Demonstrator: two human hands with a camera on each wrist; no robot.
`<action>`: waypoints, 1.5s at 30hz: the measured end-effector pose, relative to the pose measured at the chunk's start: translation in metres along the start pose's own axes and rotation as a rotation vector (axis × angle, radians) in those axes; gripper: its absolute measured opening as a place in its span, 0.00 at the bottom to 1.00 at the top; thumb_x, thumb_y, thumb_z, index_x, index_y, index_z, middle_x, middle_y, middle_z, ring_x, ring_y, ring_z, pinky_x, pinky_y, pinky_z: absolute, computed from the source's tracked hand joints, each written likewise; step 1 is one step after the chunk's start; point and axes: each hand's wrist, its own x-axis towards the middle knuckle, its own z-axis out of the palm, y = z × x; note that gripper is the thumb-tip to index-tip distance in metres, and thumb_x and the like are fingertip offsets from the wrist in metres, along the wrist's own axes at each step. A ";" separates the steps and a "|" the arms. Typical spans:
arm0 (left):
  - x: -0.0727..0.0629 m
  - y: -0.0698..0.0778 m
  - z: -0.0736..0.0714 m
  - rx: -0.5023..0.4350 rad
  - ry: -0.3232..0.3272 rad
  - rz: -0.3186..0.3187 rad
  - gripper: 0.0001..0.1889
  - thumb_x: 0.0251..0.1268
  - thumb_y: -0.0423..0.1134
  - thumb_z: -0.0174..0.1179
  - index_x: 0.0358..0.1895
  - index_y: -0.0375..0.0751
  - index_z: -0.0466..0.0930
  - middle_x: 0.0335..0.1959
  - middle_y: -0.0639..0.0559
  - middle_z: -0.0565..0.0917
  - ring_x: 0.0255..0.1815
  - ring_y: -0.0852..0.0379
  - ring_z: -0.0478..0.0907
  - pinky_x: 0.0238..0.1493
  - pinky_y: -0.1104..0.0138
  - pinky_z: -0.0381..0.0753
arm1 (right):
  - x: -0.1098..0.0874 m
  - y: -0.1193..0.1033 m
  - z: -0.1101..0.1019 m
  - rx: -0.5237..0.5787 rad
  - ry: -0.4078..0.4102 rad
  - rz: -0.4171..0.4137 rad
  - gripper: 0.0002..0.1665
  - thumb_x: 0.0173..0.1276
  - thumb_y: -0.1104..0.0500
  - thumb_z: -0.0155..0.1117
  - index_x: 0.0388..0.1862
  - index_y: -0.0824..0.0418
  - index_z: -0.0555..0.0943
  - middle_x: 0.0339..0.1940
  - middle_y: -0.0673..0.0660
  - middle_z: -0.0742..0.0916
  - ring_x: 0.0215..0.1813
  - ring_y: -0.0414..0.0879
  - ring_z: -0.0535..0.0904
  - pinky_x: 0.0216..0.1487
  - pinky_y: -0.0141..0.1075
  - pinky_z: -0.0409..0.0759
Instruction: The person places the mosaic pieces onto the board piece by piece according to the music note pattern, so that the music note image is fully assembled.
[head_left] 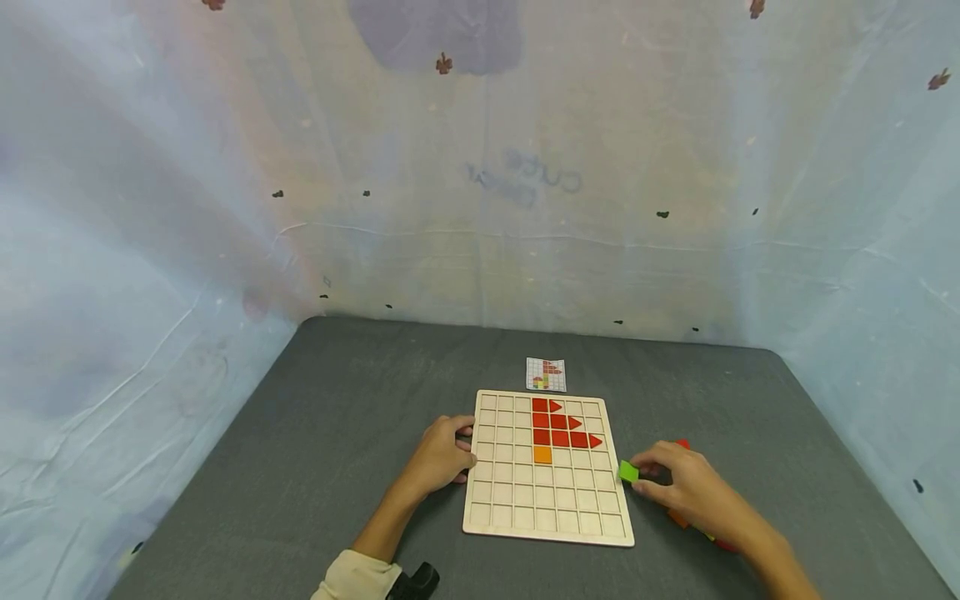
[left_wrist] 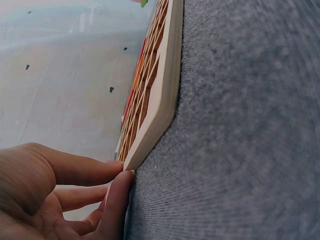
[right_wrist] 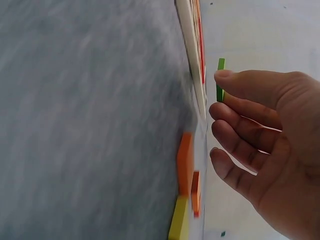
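While my left hand (head_left: 442,457) rests its fingertips (left_wrist: 117,187) against the left edge of the pale wooden grid board (head_left: 517,500), my right hand (head_left: 686,487) pinches a small green square tile (head_left: 628,472) just beside the board's right edge. From my head I see red tiles (head_left: 558,422) and one orange tile (head_left: 542,454) in the board. Only my right wrist shows loose orange and yellow tiles (right_wrist: 184,165) lying on the grey table (head_left: 315,433).

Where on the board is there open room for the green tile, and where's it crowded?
Free: the board's left columns and bottom rows, below the orange tile. Crowded: the red tiles top centre, and loose pieces under the right hand, which pinches the green tile.
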 end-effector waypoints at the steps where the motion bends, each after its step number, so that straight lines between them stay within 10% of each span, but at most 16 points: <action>1: 0.000 0.000 0.000 0.000 0.000 -0.001 0.35 0.54 0.20 0.65 0.71 0.24 0.74 0.55 0.37 0.77 0.44 0.50 0.78 0.25 0.61 0.89 | 0.002 -0.002 0.001 0.003 -0.001 -0.004 0.13 0.68 0.54 0.78 0.49 0.54 0.88 0.42 0.41 0.85 0.43 0.35 0.81 0.43 0.35 0.84; 45: 0.002 -0.001 0.001 0.015 0.019 -0.011 0.35 0.53 0.21 0.66 0.70 0.26 0.75 0.54 0.39 0.78 0.42 0.52 0.79 0.23 0.62 0.88 | 0.059 -0.063 0.045 0.030 -0.108 -0.180 0.10 0.65 0.62 0.76 0.45 0.58 0.89 0.39 0.45 0.85 0.42 0.39 0.78 0.44 0.36 0.81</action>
